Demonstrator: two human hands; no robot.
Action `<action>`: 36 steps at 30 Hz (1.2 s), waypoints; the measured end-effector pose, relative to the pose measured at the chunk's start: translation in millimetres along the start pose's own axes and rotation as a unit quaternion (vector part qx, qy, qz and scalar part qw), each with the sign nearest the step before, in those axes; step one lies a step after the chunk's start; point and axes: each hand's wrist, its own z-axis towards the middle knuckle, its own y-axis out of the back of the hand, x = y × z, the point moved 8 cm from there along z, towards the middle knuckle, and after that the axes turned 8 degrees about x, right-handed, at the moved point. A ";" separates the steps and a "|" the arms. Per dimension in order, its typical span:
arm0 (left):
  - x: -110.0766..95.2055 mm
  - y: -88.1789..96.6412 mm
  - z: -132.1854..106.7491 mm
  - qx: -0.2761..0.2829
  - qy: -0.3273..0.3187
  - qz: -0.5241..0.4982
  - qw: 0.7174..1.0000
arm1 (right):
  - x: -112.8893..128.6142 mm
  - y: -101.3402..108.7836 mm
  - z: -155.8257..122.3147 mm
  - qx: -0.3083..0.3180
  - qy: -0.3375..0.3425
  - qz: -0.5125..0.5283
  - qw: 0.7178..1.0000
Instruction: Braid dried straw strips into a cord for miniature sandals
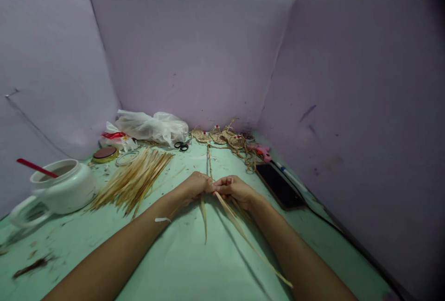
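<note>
My left hand (pixel 197 186) and my right hand (pixel 235 190) meet at the middle of the green table, both pinching the near end of a thin braided straw cord (pixel 209 159). Away from me the cord runs straight over the tabletop. Loose flat straw strips (pixel 243 231) trail from under my fingers toward me, a long one to the right and a shorter strip (pixel 203 220) below my left hand. Fingers partly hide the spot where strips and cord join. Left of my hands lies a spread bundle of dry straw strips (pixel 135 180).
A white mug (pixel 74 187) with a red stick stands at left. Along the back are a white plastic bag (pixel 153 127), black scissors (pixel 181 146), woven straw pieces (pixel 219 135) and a pink glue gun (pixel 260 150). A phone (pixel 280 185) and cable lie right. Purple walls enclose the table.
</note>
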 end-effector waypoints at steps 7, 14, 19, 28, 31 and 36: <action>-1.0 -1.8 -6.5 0.022 0.003 -0.016 1.000 | 3.8 -4.4 -1.2 -0.028 0.008 -0.012 0.999; -2.9 6.7 -9.0 -0.136 0.000 0.021 0.991 | 10.9 10.8 -3.5 -0.152 0.027 -0.232 0.960; 2.9 5.1 -8.1 -0.160 0.012 -0.026 0.987 | 24.5 8.4 -17.0 -0.190 0.002 -0.440 0.878; -1.9 -4.0 -14.1 -0.100 0.020 -0.126 0.987 | 52.3 -31.8 -41.3 -0.199 0.055 -0.615 0.761; -6.7 -2.3 -13.1 -0.099 -0.007 -0.082 0.992 | 51.2 -34.1 -42.1 -0.185 0.062 -0.630 0.752; -9.9 -0.5 -13.0 -0.069 -0.017 -0.063 0.995 | 44.6 -10.6 -31.5 -0.156 0.071 -0.463 0.870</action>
